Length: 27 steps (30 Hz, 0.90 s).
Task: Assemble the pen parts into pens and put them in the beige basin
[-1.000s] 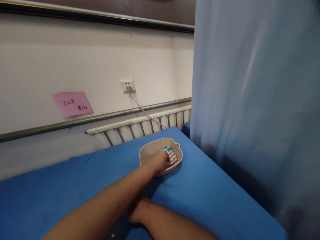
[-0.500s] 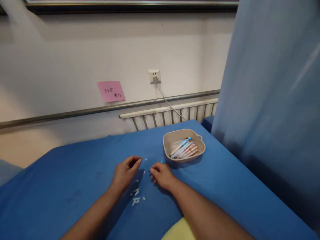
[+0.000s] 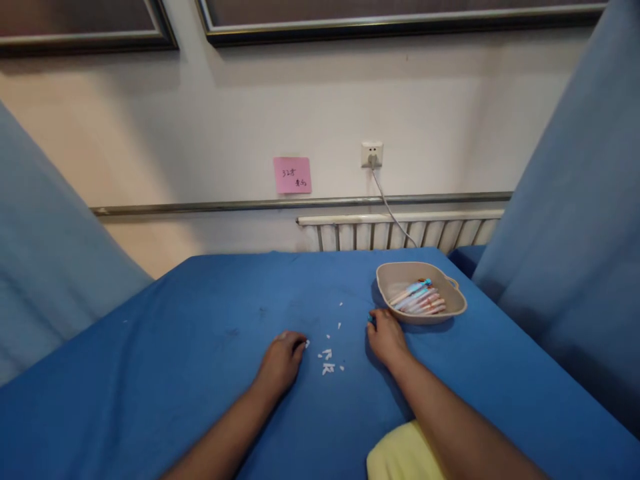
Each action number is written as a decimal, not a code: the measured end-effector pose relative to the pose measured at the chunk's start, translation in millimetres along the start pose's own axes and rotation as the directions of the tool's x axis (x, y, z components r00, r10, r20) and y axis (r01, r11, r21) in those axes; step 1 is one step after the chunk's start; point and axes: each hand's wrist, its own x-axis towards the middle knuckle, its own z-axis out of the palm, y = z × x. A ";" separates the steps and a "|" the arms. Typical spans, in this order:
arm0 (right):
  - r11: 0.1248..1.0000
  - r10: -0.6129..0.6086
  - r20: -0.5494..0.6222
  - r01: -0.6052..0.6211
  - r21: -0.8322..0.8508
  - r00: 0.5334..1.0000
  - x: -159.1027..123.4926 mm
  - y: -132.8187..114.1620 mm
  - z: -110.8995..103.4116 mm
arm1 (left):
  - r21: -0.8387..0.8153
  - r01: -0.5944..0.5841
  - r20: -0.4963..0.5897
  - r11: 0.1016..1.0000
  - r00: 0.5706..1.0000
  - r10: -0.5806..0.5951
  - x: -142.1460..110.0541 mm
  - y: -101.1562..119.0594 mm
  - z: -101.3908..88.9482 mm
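My left hand (image 3: 283,360) is low over the blue sheet, its thumb and fingertips closed at a small white piece (image 3: 307,344). Several more white bits (image 3: 327,368) lie scattered to its right, some in a loose cluster. Beside the front left of a beige basket (image 3: 383,293), my right hand (image 3: 386,337) has its fingers closed at a small blue piece (image 3: 371,318), mostly covered by them. Inside the basket is a pile of slim pens (image 3: 419,299) with clear, blue and reddish-brown parts.
The blue sheet (image 3: 225,287) covers a bed or table against the wall. A radiator (image 3: 400,219) and a plugged-in cable (image 3: 387,200) are behind it. Blue curtains (image 3: 575,253) hang at both sides. Something yellow (image 3: 403,453) shows at the near edge.
My head view has turned left. My left hand has moved left and nearer to me, onto a white piece. My right hand has shifted right to the blue piece by the basket.
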 end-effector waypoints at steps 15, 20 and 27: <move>0.911 -0.319 0.249 0.225 0.345 0.914 -16.6 -8.2 15.7 | -0.230 -0.028 -0.091 0.973 0.996 0.007 -3.8 17.4 30.6; 0.893 -0.193 0.202 0.086 0.443 0.960 -2.0 6.0 22.8 | -0.263 -0.058 -0.077 0.963 0.996 0.039 21.4 22.3 43.0; 0.846 -0.095 0.202 -0.028 0.532 0.975 11.2 8.1 29.0 | -0.174 -0.185 -0.048 0.967 0.983 0.179 90.6 22.5 41.2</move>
